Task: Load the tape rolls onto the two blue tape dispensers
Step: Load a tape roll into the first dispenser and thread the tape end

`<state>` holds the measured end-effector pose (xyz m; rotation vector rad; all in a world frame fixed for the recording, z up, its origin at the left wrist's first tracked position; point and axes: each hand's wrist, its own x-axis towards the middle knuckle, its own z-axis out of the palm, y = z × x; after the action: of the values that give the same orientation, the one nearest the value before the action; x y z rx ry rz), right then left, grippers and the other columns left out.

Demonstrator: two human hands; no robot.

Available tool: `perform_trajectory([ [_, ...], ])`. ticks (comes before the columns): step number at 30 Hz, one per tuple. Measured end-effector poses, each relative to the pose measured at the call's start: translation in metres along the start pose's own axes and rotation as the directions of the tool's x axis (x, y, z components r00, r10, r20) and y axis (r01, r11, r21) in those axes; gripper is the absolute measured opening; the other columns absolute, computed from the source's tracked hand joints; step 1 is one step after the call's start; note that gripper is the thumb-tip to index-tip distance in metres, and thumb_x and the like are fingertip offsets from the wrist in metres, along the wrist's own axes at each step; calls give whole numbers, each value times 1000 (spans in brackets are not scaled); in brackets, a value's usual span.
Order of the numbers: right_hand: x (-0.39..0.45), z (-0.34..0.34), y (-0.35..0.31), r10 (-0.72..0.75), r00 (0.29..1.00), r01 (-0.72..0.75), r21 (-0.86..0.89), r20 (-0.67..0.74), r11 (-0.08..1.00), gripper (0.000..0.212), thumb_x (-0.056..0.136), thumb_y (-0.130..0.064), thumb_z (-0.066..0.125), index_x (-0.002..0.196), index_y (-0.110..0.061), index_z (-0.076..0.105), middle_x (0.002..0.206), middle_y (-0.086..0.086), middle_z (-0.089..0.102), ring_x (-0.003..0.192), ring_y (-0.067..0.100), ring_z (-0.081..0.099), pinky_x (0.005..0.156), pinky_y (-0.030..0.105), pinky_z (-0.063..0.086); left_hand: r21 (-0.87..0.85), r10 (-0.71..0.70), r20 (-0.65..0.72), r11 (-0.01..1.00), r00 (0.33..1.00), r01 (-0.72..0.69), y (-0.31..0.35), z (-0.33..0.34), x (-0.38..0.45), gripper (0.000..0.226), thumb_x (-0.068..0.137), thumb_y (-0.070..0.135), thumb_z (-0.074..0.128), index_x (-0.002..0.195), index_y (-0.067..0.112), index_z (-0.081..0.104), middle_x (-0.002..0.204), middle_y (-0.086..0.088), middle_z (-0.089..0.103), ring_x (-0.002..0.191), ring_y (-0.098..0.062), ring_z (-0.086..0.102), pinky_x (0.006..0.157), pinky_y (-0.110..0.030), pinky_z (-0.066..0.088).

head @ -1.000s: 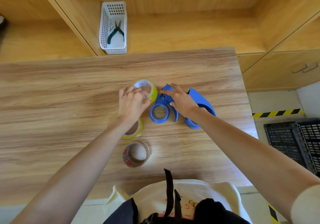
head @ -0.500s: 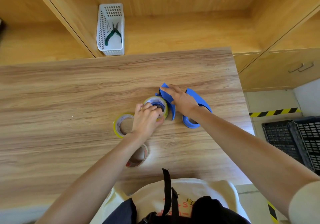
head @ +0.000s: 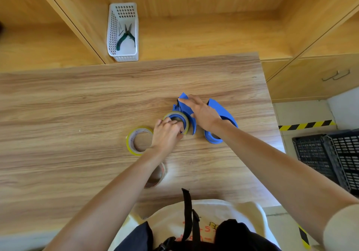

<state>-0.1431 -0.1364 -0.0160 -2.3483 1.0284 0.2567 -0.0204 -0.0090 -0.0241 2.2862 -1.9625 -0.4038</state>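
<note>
Two blue tape dispensers lie on the wooden table (head: 77, 99). The left dispenser (head: 183, 105) has a yellow tape roll (head: 185, 119) seated around its hub. My left hand (head: 167, 134) grips that roll with curled fingers from the near side. My right hand (head: 202, 112) rests flat on the left dispenser's body with fingers straight, holding it down. The right dispenser (head: 221, 112) lies beside my right wrist, its hub bare. A second yellow roll (head: 132, 142) lies flat to the left of my left hand. A brown roll (head: 159, 175) is partly hidden under my left forearm.
A white plastic basket (head: 132, 11) with green-handled pliers (head: 124, 37) stands on the shelf behind the table. Black crates (head: 330, 153) sit on the floor at the right. The table's right edge runs just beyond the right dispenser.
My left hand carried a yellow roll from the left over to the left dispenser and set it around the hub. The second yellow roll came into view. My right hand stayed on the dispenser.
</note>
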Motion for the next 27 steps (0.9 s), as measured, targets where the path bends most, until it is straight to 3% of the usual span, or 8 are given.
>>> perform_trajectory([
  [4, 0, -2, -1, 4, 1000, -4, 21, -1, 1000, 82, 96, 8, 50, 155, -40, 18, 164, -2, 13, 128, 24, 53, 73, 29, 52, 28, 38, -25, 999, 999, -37, -5, 1, 0, 34, 72, 43, 79, 95, 23, 65, 93, 8, 72, 103, -19, 59, 84, -34, 36],
  [8, 0, -4, 1, 17, 1000, -17, 74, 7, 997, 81, 96, 4, 53, 156, -37, 18, 159, 0, 26, 118, 28, 59, 77, 31, 52, 23, 26, -113, 999, 993, -23, -19, -1, 1, 75, 56, 54, 83, 122, 27, 57, 124, 4, 59, 115, -21, 53, 89, -37, 37],
  [10, 0, -5, 0, 50, 999, -52, 103, 23, 993, 82, 96, -2, 58, 156, -36, 14, 147, 6, 42, 102, 32, 64, 80, 38, 56, 24, -7, -9, 1000, 1000, 7, -31, -3, 3, 104, 54, 58, 83, 144, 26, 41, 147, 1, 46, 138, -25, 37, 105, -45, 30],
  [12, 0, -6, -3, 95, 994, -99, 105, 49, 989, 85, 96, -7, 60, 157, -36, 8, 132, 12, 53, 90, 32, 65, 80, 45, 58, 51, -31, 150, 998, 988, 24, -40, -4, 6, 121, 57, 63, 80, 155, 23, 20, 155, -2, 37, 151, -29, 16, 118, -53, 11],
  [14, -1, -8, -5, 124, 991, -130, 113, 60, 985, 85, 97, -8, 60, 158, -32, 6, 128, 13, 55, 91, 33, 65, 82, 48, 58, 35, -63, 231, 998, 971, 57, -44, -3, 7, 123, 61, 63, 78, 156, 22, 12, 152, -4, 43, 152, -29, 9, 119, -55, 0],
  [16, -3, -9, -7, 145, 988, -150, 106, 57, 983, 84, 97, -10, 60, 158, -30, 6, 122, 14, 57, 92, 34, 65, 83, 48, 57, -4, -105, 233, 994, 967, 109, -42, -2, 8, 122, 61, 62, 80, 155, 23, 13, 153, -7, 43, 152, -27, 12, 119, -53, -2],
  [21, -3, -8, -11, 173, 981, -181, 98, 86, 979, 80, 99, -13, 58, 158, -30, 6, 91, 16, 58, 82, 35, 65, 77, 48, 57, -54, -165, 213, 982, 963, 180, -37, 4, 7, 119, 56, 64, 81, 151, 20, 23, 153, -6, 43, 151, -22, 16, 120, -51, 0],
  [27, -7, -9, -19, 189, 977, -201, 124, 98, 972, 75, 101, -11, 53, 157, -29, 7, 90, 13, 53, 73, 28, 56, 72, 42, 54, 2, -193, 171, 981, 966, 195, -22, 10, 2, 118, 58, 73, 73, 149, 14, 27, 149, -8, 47, 149, -23, 22, 120, -53, 5],
])
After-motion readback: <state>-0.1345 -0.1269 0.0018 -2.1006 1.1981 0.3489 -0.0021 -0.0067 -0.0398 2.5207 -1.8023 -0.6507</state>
